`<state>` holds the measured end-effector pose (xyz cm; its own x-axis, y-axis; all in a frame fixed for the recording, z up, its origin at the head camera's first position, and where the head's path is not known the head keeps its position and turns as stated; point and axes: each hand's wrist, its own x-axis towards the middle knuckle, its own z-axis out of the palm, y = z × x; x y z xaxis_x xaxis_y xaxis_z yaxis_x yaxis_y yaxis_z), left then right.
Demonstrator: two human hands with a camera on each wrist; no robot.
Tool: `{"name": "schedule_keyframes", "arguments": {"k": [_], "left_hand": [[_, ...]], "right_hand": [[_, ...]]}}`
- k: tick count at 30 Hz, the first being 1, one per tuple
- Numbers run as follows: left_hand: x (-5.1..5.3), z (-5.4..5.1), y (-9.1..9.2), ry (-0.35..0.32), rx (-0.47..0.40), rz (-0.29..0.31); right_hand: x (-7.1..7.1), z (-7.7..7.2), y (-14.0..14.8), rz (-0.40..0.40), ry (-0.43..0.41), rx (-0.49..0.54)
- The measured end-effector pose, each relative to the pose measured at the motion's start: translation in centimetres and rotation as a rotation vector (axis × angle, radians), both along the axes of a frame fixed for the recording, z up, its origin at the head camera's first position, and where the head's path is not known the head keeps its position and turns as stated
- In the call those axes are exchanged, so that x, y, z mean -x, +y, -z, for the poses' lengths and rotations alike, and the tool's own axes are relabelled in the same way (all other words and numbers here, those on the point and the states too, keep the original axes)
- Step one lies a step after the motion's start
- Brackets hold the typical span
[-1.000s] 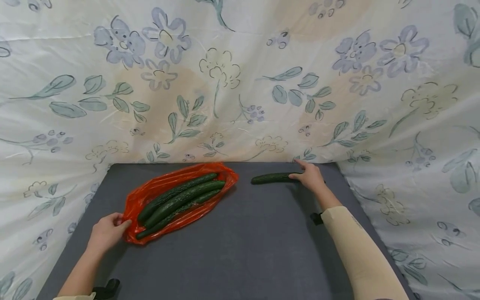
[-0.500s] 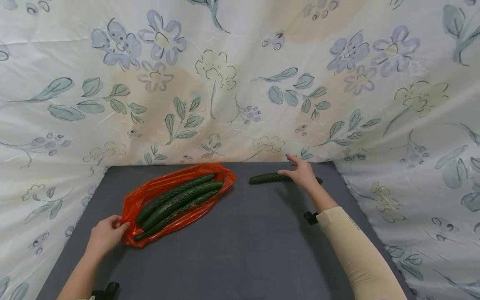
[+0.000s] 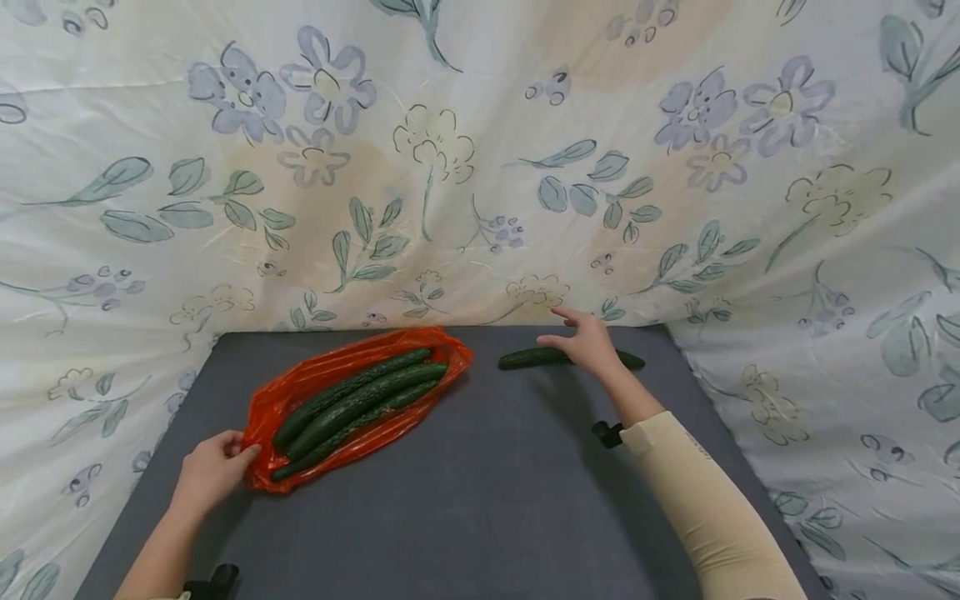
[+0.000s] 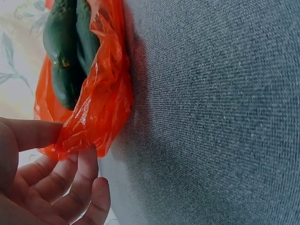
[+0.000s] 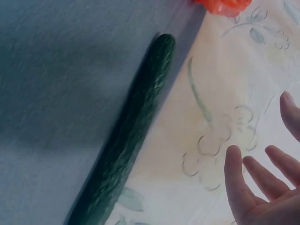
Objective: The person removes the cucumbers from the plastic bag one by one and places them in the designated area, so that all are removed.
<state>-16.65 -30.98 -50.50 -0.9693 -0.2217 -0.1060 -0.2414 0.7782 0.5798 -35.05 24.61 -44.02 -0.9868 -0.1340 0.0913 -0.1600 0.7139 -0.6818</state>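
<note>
On the left of the table lies a red plastic bag (image 3: 405, 425) with three cucumbers (image 3: 352, 408) in its opening. My left hand (image 3: 212, 471) pinches the bag's near left end between thumb and fingers; the left wrist view shows this pinch (image 4: 61, 183) on the crumpled plastic (image 4: 101, 108). A single cucumber (image 3: 525, 358) lies near the table's back edge at the right. Above it is my right hand (image 3: 588, 340), fingers spread and holding nothing. The right wrist view shows that cucumber (image 5: 126, 136) apart from the hand (image 5: 262, 183).
The grey table (image 3: 465, 500) ends at the back against a hanging floral cloth (image 3: 480, 167), which also flanks both sides. A corner of the red bag (image 5: 227, 5) shows at the top of the right wrist view. Each wrist bears a small black device.
My right hand has moved left above the single cucumber, uncovering more of its right end. My left hand keeps its pinch on the bag, and the cucumbers have stayed in place.
</note>
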Motion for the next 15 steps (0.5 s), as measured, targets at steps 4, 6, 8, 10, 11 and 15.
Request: {"name": "schedule_keyframes", "arguments": {"k": [4, 6, 8, 10, 11, 15], "left_hand": [[-0.1, 0.0, -0.1, -0.006, -0.001, -0.013], [-0.1, 0.0, -0.1, -0.009, -0.006, -0.017], [-0.2, 0.1, -0.1, -0.008, -0.008, -0.018], [-0.2, 0.1, -0.1, -0.003, -0.008, -0.014], [-0.2, 0.2, -0.1, 0.000, -0.008, -0.011], [-0.3, 0.2, -0.1, 0.011, -0.008, -0.004]], "right_hand": [[-0.2, -0.4, -1.2, -0.044, -0.027, 0.099], [-0.4, -0.6, -1.8, -0.069, -0.037, 0.156], [-0.4, -0.8, -2.6, -0.096, -0.046, 0.220], [-0.5, -1.0, -3.4, -0.121, -0.048, 0.264], [-0.5, -1.0, -3.8, -0.135, -0.046, 0.278], [-0.4, -1.1, -5.4, -0.188, -0.032, 0.267]]}}
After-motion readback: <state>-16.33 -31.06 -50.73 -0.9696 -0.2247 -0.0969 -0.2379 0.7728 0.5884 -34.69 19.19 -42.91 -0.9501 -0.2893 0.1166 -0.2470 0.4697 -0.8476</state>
